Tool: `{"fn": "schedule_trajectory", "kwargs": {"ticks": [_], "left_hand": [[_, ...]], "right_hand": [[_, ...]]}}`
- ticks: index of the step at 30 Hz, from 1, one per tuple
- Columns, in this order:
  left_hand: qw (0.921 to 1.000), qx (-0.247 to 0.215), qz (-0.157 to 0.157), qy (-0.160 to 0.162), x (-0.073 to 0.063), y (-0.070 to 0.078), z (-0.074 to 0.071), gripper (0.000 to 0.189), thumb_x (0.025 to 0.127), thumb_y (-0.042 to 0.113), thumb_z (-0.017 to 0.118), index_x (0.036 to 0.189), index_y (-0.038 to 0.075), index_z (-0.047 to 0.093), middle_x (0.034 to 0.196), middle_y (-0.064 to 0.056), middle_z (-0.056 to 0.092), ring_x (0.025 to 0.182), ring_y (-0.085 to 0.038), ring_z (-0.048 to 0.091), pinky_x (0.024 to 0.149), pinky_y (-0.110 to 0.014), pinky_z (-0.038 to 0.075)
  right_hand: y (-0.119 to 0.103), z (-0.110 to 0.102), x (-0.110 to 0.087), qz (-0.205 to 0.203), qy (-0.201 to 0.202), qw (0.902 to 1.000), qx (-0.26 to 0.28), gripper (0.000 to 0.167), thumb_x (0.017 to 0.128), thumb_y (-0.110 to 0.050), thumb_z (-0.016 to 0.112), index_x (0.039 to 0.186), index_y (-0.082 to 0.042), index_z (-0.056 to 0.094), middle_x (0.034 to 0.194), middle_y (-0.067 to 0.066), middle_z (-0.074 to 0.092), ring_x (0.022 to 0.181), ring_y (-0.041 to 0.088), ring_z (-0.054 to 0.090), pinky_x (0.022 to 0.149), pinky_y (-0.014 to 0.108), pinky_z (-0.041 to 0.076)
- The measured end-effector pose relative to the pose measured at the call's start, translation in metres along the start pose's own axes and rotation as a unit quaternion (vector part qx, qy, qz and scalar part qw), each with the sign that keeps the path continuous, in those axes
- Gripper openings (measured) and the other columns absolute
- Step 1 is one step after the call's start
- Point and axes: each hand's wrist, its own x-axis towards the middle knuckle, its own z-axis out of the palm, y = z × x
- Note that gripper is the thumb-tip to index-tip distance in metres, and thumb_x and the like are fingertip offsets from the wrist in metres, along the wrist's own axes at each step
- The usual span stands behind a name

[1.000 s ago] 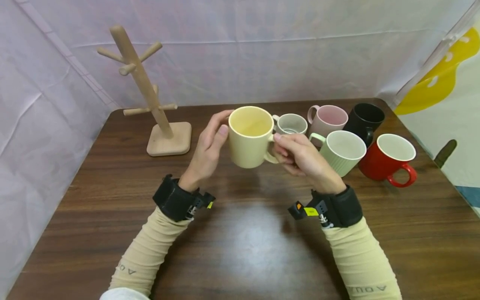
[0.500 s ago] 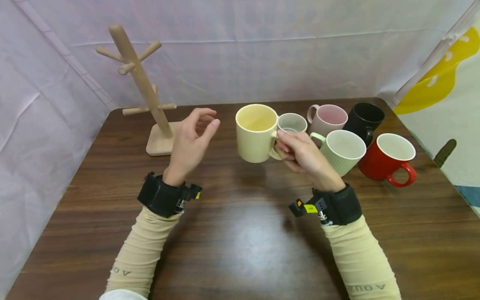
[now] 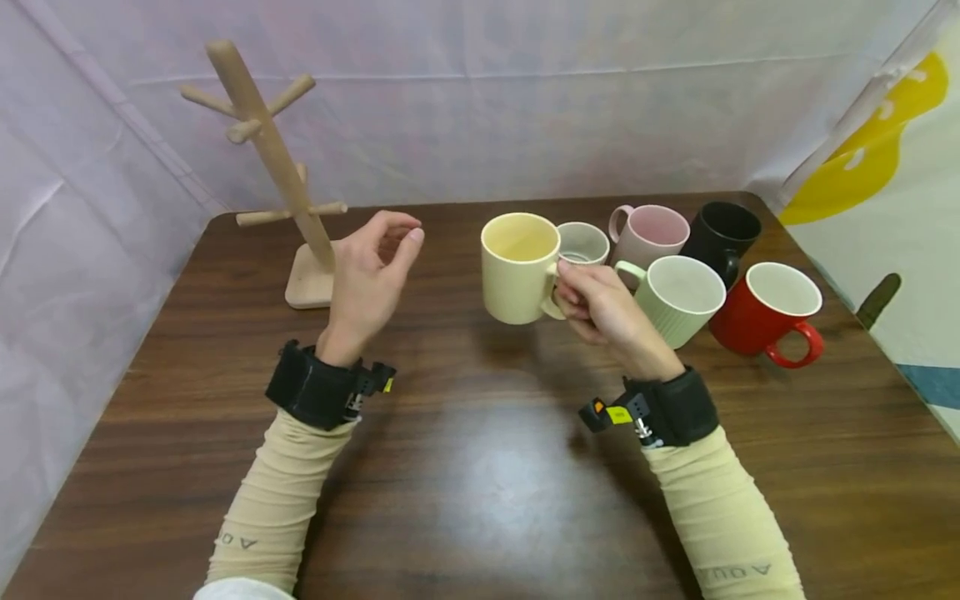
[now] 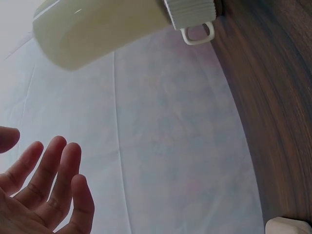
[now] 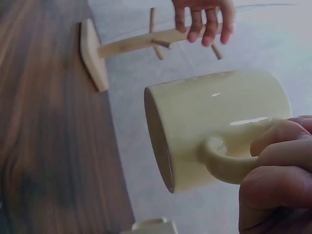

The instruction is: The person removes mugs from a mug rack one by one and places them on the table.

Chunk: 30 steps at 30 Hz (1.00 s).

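Note:
My right hand (image 3: pixel 603 312) pinches the handle of a pale yellow mug (image 3: pixel 517 279), which hangs upright above the table in the head view. Its curled fingers (image 5: pixel 273 183) wrap the handle in the right wrist view, where the mug's side and base show. To the left, my left hand (image 3: pixel 367 279) is raised with loosely bent fingers and holds nothing. A gap separates it from the mug. The left hand partly covers the base of a wooden mug tree (image 3: pixel 281 162), whose pegs are bare.
Right of the yellow mug stand a small grey-white cup (image 3: pixel 585 243), a pink mug (image 3: pixel 651 232), a black mug (image 3: pixel 723 233), a light green ribbed mug (image 3: pixel 681 300) and a red mug (image 3: pixel 768 308). Behind the dark wooden table (image 3: pixel 480 500) hangs a pale cloth (image 3: pixel 465 125).
My left hand has let go of the yellow mug's side and drawn back left toward the mug tree. My right hand keeps hold of the handle, and the mug has shifted slightly right.

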Motion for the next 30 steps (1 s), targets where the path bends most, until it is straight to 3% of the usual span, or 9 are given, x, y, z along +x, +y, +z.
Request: {"fn": "schedule_trajectory", "kwargs": {"ticks": [5,13,22,26,30], "left_hand": [[0.9999,0.009,0.012,0.0,0.002,0.001,-0.001,0.016,0.1,0.006,0.063,0.11,-0.005,0.069,0.096,-0.017,0.072,0.08,-0.03,0.067,0.071,-0.032,0.046],[0.9992,0.035,0.004,-0.017,0.003,-0.001,-0.003,0.015,0.101,0.008,0.063,0.106,-0.004,0.07,0.099,-0.017,0.07,0.086,-0.027,0.064,0.076,-0.035,0.046],[0.9892,0.112,-0.027,-0.09,0.002,-0.003,-0.01,0.017,0.102,0.012,0.062,0.108,-0.001,0.071,0.102,-0.016,0.068,0.082,-0.028,0.06,0.075,-0.04,0.046],[0.9848,0.123,-0.042,-0.116,0.003,-0.001,-0.011,0.021,0.102,0.016,0.061,0.108,-0.001,0.071,0.102,-0.016,0.068,0.079,-0.028,0.059,0.074,-0.04,0.047],[0.9839,0.125,-0.04,-0.122,0.002,-0.001,-0.01,0.022,0.103,0.017,0.061,0.108,-0.001,0.072,0.099,-0.015,0.069,0.075,-0.027,0.057,0.071,-0.039,0.046]], "right_hand": [[0.003,-0.011,-0.002,-0.002,0.026,0.9996,0.014,0.047,0.111,-0.024,0.035,0.068,-0.006,0.035,0.058,-0.004,0.03,0.039,0.003,0.024,0.038,0.023,0.011],[0.011,-0.023,-0.012,0.017,0.088,0.9955,0.032,0.044,0.11,-0.022,0.038,0.069,-0.007,0.037,0.057,-0.004,0.031,0.038,0.004,0.027,0.037,0.023,0.015],[0.022,-0.024,-0.019,0.016,0.097,0.9947,0.03,0.044,0.11,-0.02,0.037,0.068,-0.007,0.036,0.056,-0.004,0.032,0.037,0.003,0.027,0.036,0.024,0.013],[0.027,-0.025,-0.022,0.029,0.094,0.9945,0.034,0.044,0.11,-0.02,0.037,0.068,-0.007,0.036,0.057,-0.005,0.032,0.037,0.002,0.027,0.036,0.024,0.013],[0.033,-0.026,-0.024,0.044,0.093,0.9941,0.034,0.044,0.11,-0.021,0.038,0.068,-0.007,0.036,0.057,-0.005,0.031,0.037,0.003,0.026,0.036,0.022,0.015]]}}
